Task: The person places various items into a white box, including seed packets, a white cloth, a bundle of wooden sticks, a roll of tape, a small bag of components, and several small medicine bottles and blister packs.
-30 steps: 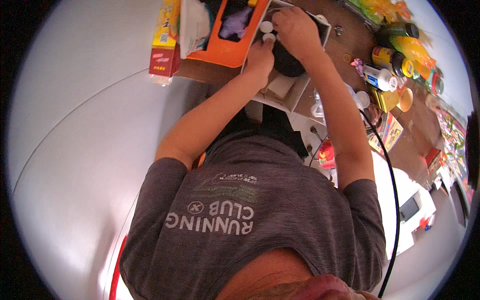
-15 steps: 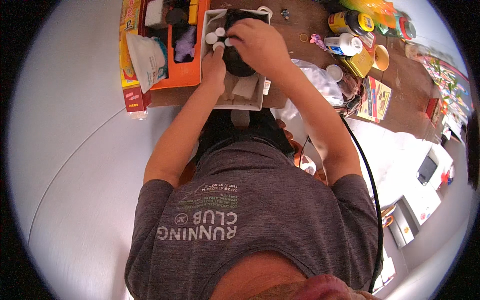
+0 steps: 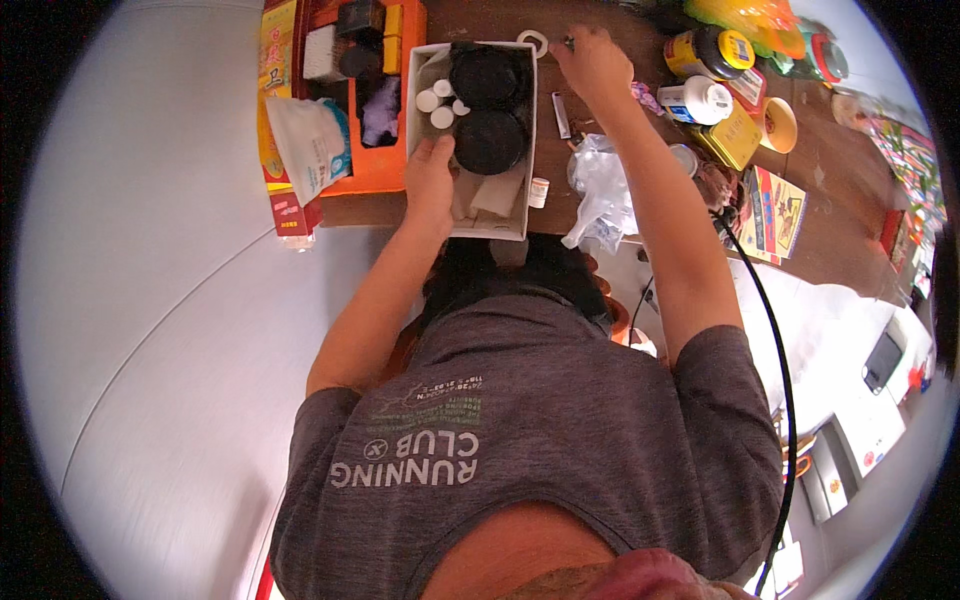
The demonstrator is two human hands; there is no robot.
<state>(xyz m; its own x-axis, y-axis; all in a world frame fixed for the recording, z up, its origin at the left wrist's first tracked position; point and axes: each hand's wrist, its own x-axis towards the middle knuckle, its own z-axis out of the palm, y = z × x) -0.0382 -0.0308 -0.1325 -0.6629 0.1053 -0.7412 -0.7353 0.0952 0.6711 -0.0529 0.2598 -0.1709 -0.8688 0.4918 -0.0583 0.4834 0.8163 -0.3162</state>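
A white open box (image 3: 532, 140) stands at the table's near edge. Two round black lids or jars (image 3: 490, 142) lie in it, beside several small white caps (image 3: 441, 118) and some pale folded paper (image 3: 494, 196). My left hand (image 3: 430, 185) grips the box's left wall, its thumb over the rim. Beyond the box's far right corner, my right hand (image 3: 597, 68) is closed with its fingertips around a small dark trinket (image 3: 570, 42), which they partly cover. A white ring (image 3: 533, 42), like a tape roll, lies just left of those fingertips.
Left of the box is an orange organizer (image 3: 375, 180) with a white packet (image 3: 305, 140) against it. A clear plastic bag (image 3: 602, 185) lies under my right forearm. A white bottle (image 3: 697, 100), a black jar (image 3: 710, 52) and a gold tin (image 3: 730, 138) stand at right.
My right hand has left the small white caps in the box and moved right to the small trinket on the table. My left hand has stayed at the box's left side.
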